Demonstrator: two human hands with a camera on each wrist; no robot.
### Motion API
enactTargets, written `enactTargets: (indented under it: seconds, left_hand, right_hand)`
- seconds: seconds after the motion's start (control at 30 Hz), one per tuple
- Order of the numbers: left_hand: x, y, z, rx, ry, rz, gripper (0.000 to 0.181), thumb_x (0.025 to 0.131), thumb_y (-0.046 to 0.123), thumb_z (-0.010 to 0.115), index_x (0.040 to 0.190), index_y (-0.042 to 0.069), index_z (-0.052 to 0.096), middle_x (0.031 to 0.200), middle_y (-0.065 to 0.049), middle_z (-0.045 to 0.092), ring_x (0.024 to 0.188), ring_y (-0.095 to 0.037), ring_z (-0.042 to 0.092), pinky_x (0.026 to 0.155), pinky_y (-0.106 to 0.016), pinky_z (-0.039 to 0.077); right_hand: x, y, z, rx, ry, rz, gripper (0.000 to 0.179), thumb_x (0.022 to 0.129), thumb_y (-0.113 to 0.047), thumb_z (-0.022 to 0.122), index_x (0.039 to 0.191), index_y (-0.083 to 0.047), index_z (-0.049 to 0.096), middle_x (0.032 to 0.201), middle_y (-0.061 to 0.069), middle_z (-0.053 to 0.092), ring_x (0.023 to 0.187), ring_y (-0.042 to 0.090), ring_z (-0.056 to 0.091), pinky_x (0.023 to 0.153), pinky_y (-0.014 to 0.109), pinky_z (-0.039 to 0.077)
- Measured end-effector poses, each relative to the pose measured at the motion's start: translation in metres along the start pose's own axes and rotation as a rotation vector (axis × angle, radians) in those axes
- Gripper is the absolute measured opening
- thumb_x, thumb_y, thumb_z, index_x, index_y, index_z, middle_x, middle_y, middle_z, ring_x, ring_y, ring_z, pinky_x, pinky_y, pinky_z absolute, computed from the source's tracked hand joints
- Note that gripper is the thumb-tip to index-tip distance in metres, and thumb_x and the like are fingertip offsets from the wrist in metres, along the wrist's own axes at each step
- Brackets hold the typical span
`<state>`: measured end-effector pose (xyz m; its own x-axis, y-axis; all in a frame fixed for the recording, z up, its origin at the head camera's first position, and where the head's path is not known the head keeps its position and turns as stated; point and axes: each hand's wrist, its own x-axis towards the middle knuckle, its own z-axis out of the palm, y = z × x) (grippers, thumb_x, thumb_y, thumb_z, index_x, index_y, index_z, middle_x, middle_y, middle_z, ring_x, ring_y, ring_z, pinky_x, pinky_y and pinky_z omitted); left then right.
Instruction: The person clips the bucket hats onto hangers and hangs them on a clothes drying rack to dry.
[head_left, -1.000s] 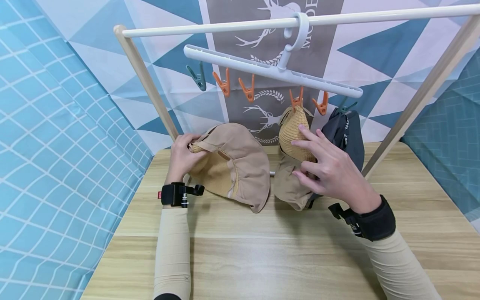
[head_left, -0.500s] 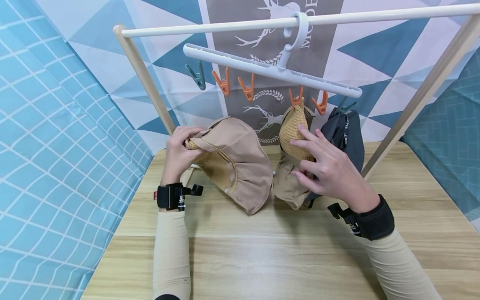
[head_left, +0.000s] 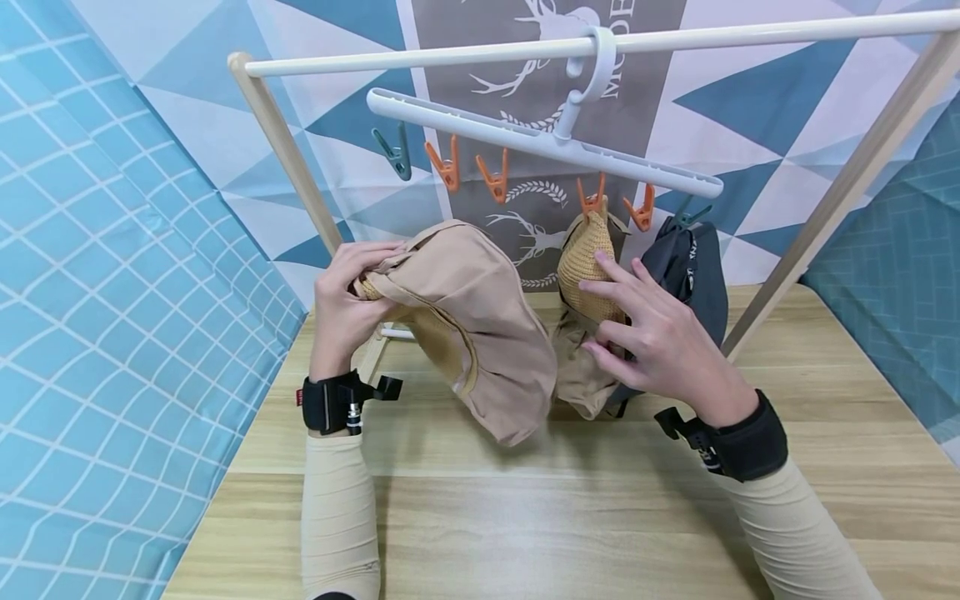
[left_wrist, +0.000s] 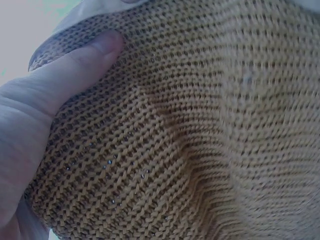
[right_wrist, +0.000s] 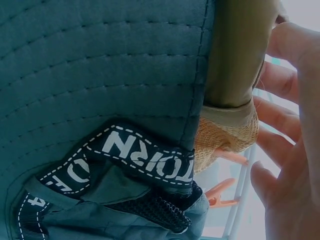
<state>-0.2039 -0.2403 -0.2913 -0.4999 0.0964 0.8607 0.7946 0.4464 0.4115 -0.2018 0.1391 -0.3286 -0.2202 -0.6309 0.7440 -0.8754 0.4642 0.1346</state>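
Observation:
My left hand [head_left: 348,300] grips a beige sun hat [head_left: 487,308] by its knitted, straw-coloured part, and the wide cloth brim hangs to the right. In the left wrist view, the thumb presses on the hat's knit [left_wrist: 175,120]. A second beige hat [head_left: 583,271] with a straw-coloured knit hangs from an orange clip [head_left: 592,198]. My right hand [head_left: 660,333] is at this hanging hat, its fingers loosely spread and the fingertips against or just before the knit. Behind it hangs a dark bucket hat [head_left: 705,271] with a white-lettered band, from a green clip [head_left: 692,212].
A white hanger [head_left: 540,142] hooks over the white rail [head_left: 420,57] of a wooden-legged rack. Orange clips [head_left: 444,163] and a green clip [head_left: 394,152] hang from its left half. The wooden table [head_left: 487,517] lies below, with patterned cloth behind.
My left hand has moved left and a little up with the beige sun hat, whose crown lifts and whose brim swings down to the right. The right hand has hardly moved.

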Motion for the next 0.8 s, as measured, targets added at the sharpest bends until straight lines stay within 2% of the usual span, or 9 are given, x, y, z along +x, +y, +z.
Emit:
enactTargets:
  seconds: [0.23,0.3,0.43,0.57,0.7,0.8]
  left_hand:
    - [0.0,0.003,0.001,-0.055,-0.038,-0.015,0.04,0.069,-0.015,0.082,0.107,-0.007,0.074,0.11,-0.031,0.071,0.106,-0.03,0.059,0.099,-0.031,0.043]
    - [-0.001,0.004,0.002,-0.057,-0.053,-0.013,0.041,0.068,-0.015,0.082,0.108,-0.007,0.074,0.111,-0.03,0.071,0.107,-0.029,0.059,0.1,-0.032,0.043]
    - [0.0,0.006,0.007,-0.071,-0.08,0.006,0.041,0.068,-0.015,0.082,0.108,-0.007,0.074,0.109,-0.03,0.071,0.107,-0.033,0.059,0.101,-0.034,0.043]
    - [0.001,0.01,0.013,-0.104,-0.1,0.046,0.038,0.07,-0.016,0.081,0.106,-0.008,0.074,0.109,-0.03,0.071,0.108,-0.036,0.059,0.102,-0.037,0.043]
    - [0.001,0.013,0.02,-0.124,-0.125,0.07,0.036,0.071,-0.015,0.081,0.106,-0.007,0.075,0.109,-0.028,0.072,0.109,-0.037,0.059,0.103,-0.039,0.043]
    - [0.001,0.016,0.024,-0.122,-0.137,0.082,0.036,0.071,-0.014,0.082,0.105,-0.007,0.075,0.109,-0.028,0.072,0.109,-0.037,0.06,0.104,-0.04,0.042]
  right_hand:
    - [0.0,0.0,0.002,0.005,-0.009,0.002,0.015,0.081,-0.016,0.073,0.07,-0.008,0.069,0.136,0.021,0.062,0.141,0.041,0.042,0.119,0.055,0.03]
    - [0.0,-0.001,0.003,0.014,-0.028,0.008,0.013,0.084,-0.019,0.071,0.077,-0.008,0.073,0.14,0.021,0.06,0.143,0.041,0.04,0.118,0.058,0.031]
    - [-0.002,-0.002,0.005,0.04,-0.07,0.037,0.023,0.092,-0.025,0.065,0.1,-0.008,0.078,0.148,0.018,0.054,0.146,0.039,0.035,0.116,0.061,0.031]
    - [-0.002,-0.003,0.006,0.066,-0.095,0.073,0.029,0.091,-0.022,0.066,0.115,-0.008,0.074,0.151,0.016,0.052,0.148,0.036,0.033,0.118,0.061,0.029]
    - [-0.002,-0.003,0.005,0.146,-0.066,0.103,0.031,0.087,-0.015,0.068,0.117,-0.008,0.073,0.149,0.016,0.054,0.146,0.035,0.036,0.118,0.063,0.027]
    - [-0.001,-0.004,0.004,0.247,0.001,0.124,0.028,0.096,-0.021,0.063,0.118,-0.006,0.073,0.143,0.018,0.06,0.143,0.037,0.041,0.117,0.064,0.025]
